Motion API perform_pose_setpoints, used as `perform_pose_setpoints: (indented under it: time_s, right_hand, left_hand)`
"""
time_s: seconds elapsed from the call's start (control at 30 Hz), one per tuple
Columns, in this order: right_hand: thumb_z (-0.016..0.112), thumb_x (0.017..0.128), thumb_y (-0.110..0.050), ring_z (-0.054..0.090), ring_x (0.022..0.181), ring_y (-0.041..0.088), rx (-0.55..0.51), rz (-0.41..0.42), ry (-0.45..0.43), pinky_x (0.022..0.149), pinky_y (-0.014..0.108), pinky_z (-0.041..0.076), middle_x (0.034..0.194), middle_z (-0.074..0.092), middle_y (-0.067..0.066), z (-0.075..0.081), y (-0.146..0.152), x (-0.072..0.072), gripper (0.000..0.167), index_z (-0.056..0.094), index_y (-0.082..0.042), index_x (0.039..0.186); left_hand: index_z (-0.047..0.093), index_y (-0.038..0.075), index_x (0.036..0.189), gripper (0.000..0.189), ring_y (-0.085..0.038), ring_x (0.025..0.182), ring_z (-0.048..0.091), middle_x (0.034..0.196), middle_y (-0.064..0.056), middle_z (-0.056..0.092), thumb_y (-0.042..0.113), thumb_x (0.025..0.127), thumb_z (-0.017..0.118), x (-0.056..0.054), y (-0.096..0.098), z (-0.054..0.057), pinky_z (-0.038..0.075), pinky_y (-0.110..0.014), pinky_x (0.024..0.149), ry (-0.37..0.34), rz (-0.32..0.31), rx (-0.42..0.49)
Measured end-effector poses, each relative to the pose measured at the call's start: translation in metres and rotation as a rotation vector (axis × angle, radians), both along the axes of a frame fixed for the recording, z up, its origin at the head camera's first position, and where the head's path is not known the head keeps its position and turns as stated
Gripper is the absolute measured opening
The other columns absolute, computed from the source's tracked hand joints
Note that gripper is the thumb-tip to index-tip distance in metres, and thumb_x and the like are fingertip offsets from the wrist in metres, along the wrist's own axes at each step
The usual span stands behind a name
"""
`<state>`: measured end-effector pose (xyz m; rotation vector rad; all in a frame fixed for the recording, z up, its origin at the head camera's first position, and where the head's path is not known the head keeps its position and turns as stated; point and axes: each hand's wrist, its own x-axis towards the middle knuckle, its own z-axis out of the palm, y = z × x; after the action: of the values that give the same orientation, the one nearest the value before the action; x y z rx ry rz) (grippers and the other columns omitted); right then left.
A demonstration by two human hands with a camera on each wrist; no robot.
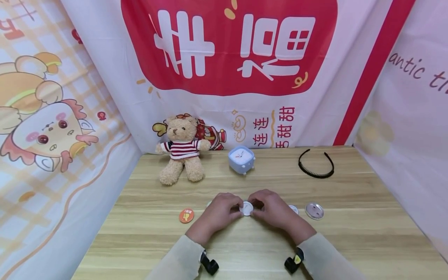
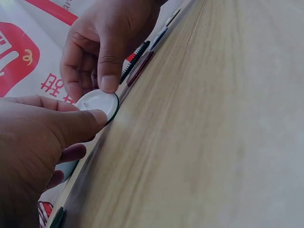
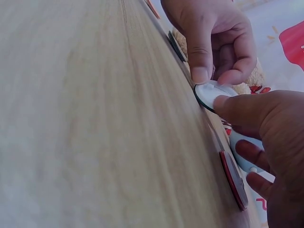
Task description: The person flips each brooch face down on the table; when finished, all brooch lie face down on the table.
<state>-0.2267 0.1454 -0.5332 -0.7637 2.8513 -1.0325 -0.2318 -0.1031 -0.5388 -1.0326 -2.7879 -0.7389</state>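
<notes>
Both hands meet over the middle of the table at a small round badge (image 1: pixel 246 209) with a white face and a dark green edge. My left hand (image 1: pixel 221 212) pinches its left side between thumb and fingers, and my right hand (image 1: pixel 271 208) pinches the opposite side. In the left wrist view, a small mark or fitting shows on the white face of the badge (image 2: pixel 100 104). Seen from the right wrist, the badge (image 3: pixel 209 92) is tilted, with its green rim close over the wooden table (image 3: pixel 118 118).
An orange badge (image 1: pixel 186 215) lies left of the hands. To the right lie a silver badge back (image 1: pixel 314 211) and another disc (image 1: pixel 294 209), partly hidden by the right hand. Farther back are a teddy bear (image 1: pixel 182 149), a blue alarm clock (image 1: pixel 241 160) and a black headband (image 1: pixel 316 175).
</notes>
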Motion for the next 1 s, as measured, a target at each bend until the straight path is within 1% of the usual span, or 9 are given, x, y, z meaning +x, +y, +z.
perform_pose_setpoints:
  time_s: [0.1, 0.3, 0.5, 0.67, 0.77, 0.87, 1.0]
  right_hand:
    - [0.092, 0.089, -0.02, 0.065, 0.118, 0.014, -0.014, 0.029, -0.003, 0.106, 0.044, 0.058, 0.122, 0.074, -0.009, 0.0, 0.0, 0.001, 0.031, 0.077, -0.027, 0.115]
    - [0.093, 0.088, -0.02, 0.064, 0.116, 0.012, 0.005, 0.084, 0.016, 0.105, 0.044, 0.057, 0.114, 0.074, -0.014, -0.001, 0.0, 0.001, 0.025, 0.076, -0.028, 0.105]
    - [0.094, 0.087, -0.025, 0.065, 0.113, 0.011, 0.027, 0.14, 0.075, 0.102, 0.042, 0.057, 0.11, 0.076, -0.016, -0.006, 0.002, -0.001, 0.023, 0.078, -0.029, 0.103]
    - [0.093, 0.089, -0.029, 0.065, 0.114, 0.011, 0.062, 0.156, 0.08, 0.105, 0.043, 0.056, 0.112, 0.077, -0.014, -0.004, 0.003, -0.002, 0.02, 0.08, -0.026, 0.104]
    - [0.092, 0.09, -0.031, 0.065, 0.116, 0.012, 0.083, 0.151, 0.07, 0.107, 0.044, 0.056, 0.113, 0.077, -0.013, -0.003, 0.002, -0.002, 0.019, 0.08, -0.026, 0.104]
    - [0.092, 0.089, -0.029, 0.065, 0.117, 0.013, 0.082, 0.147, 0.069, 0.107, 0.045, 0.056, 0.113, 0.077, -0.013, -0.003, 0.002, -0.002, 0.019, 0.08, -0.026, 0.104]
    - [0.093, 0.089, -0.028, 0.066, 0.118, 0.016, 0.073, 0.139, 0.073, 0.108, 0.047, 0.056, 0.114, 0.076, -0.013, -0.003, 0.002, -0.002, 0.019, 0.08, -0.026, 0.103]
  left_hand:
    - [0.076, 0.025, 0.111, 0.019, -0.013, 0.116, 0.071, 0.116, 0.009, 0.079, 0.03, 0.096, 0.086, 0.0, 0.0, -0.001, 0.05, -0.043, 0.116, -0.008, -0.015, 0.0]
    - [0.076, 0.025, 0.11, 0.021, -0.012, 0.118, 0.07, 0.115, 0.011, 0.078, 0.034, 0.095, 0.087, 0.001, 0.0, -0.001, 0.049, -0.042, 0.117, -0.005, -0.028, -0.025]
    - [0.079, 0.027, 0.107, 0.019, -0.01, 0.118, 0.07, 0.115, 0.013, 0.078, 0.037, 0.094, 0.088, 0.001, -0.001, -0.003, 0.051, -0.041, 0.115, 0.018, -0.057, -0.039]
    - [0.081, 0.026, 0.107, 0.016, -0.01, 0.121, 0.069, 0.12, 0.013, 0.078, 0.038, 0.096, 0.086, 0.0, -0.002, -0.004, 0.05, -0.041, 0.116, 0.014, -0.068, -0.057]
    - [0.081, 0.026, 0.109, 0.018, -0.01, 0.122, 0.069, 0.121, 0.013, 0.078, 0.038, 0.097, 0.085, 0.0, -0.003, -0.003, 0.049, -0.041, 0.117, 0.007, -0.062, -0.068]
    - [0.081, 0.025, 0.115, 0.023, -0.011, 0.122, 0.068, 0.121, 0.012, 0.078, 0.039, 0.097, 0.085, 0.001, -0.004, -0.001, 0.049, -0.042, 0.117, 0.007, -0.046, -0.068]
    - [0.078, 0.022, 0.121, 0.034, -0.016, 0.125, 0.067, 0.123, 0.008, 0.077, 0.038, 0.093, 0.088, 0.001, -0.015, 0.006, 0.049, -0.045, 0.118, -0.01, -0.002, -0.037]
